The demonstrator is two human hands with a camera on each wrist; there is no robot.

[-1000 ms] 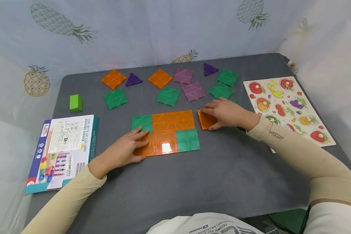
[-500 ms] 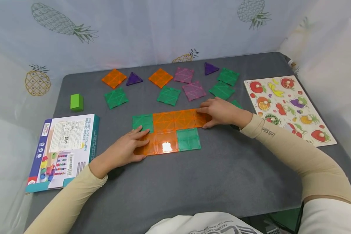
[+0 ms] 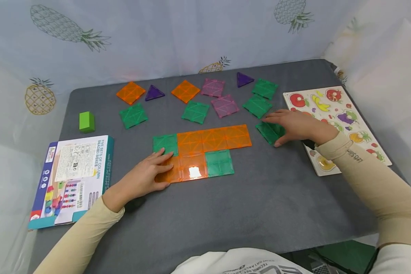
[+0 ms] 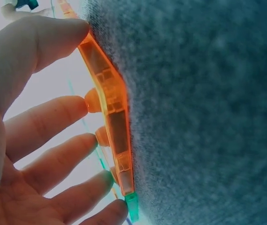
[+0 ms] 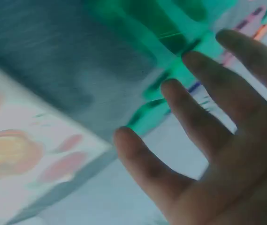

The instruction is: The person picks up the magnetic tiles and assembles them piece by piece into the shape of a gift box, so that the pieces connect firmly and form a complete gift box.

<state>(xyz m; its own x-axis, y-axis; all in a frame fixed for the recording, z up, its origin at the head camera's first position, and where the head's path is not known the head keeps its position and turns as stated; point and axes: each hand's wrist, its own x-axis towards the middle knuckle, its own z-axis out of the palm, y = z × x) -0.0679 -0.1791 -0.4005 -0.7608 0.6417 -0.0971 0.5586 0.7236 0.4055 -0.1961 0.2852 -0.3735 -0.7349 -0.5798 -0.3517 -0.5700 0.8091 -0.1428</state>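
In the head view my left hand (image 3: 145, 171) rests on an orange square magnetic tile (image 3: 168, 176) at the left of a joined row. The left wrist view shows its spread fingertips on the orange tile's face and the thumb (image 4: 63, 40) at its edge. My right hand (image 3: 296, 125) grips a dark-looking green square magnetic tile (image 3: 270, 131), index finger at the far edge and thumb at the near one. The right wrist view is blurred; its other fingers (image 5: 189, 117) reach out beside the green tile. A third orange tile (image 3: 238, 136) ends the joined block's upper row.
Loose green, orange and pink tiles and purple triangles lie behind the block, among them a green tile (image 3: 257, 105). A fruit puzzle board (image 3: 322, 161) lies under the right forearm. At left are a box (image 3: 75, 160) and a green block (image 3: 86, 121).
My right hand brought an orange tile to the upper row's right end and let go. It then moved right to the green tile. The left hand stayed put.
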